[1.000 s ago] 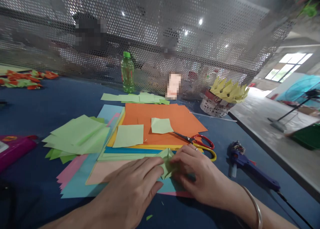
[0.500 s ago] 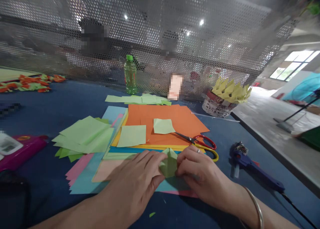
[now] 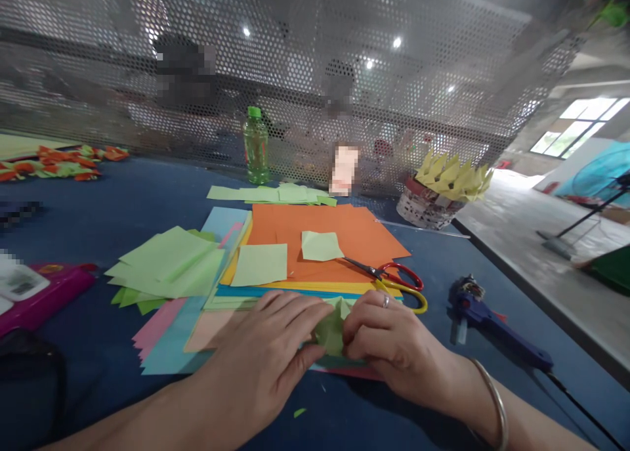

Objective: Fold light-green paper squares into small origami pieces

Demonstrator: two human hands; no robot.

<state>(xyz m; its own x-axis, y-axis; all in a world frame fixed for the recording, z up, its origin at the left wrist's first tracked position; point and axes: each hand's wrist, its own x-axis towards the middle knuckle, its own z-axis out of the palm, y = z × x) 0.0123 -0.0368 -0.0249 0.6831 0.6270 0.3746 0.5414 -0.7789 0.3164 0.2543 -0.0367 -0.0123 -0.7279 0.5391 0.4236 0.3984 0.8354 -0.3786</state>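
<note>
Between my two hands is a small folded piece of light green paper (image 3: 331, 329), above the front of a stack of coloured paper (image 3: 319, 218). My left hand (image 3: 275, 352) pinches its left side, thumb below and fingers above. On the right edge, my right hand (image 3: 394, 336) closes with curled fingers; its fingertips are partly hidden. Just beyond lie scissors (image 3: 381, 274) with one red and one yellow handle loop. Two pale green paper squares, a left one (image 3: 260, 265) and a right one (image 3: 321, 245), rest on the orange sheets, the right one touching the scissor tips.
Loose green sheets (image 3: 167, 264) lie at left, near a magenta object (image 3: 54, 293). A blue glue gun (image 3: 502, 329) with a cord is at right. Behind stand a green-capped bottle (image 3: 256, 149), green strips (image 3: 275, 193) and a basket with yellow paper points (image 3: 433, 198) before a perforated metal screen (image 3: 295, 77).
My right hand has shifted slightly left and turned inward, covering more of the folded green paper. My left hand still grips its left side. The view has moved a little.
</note>
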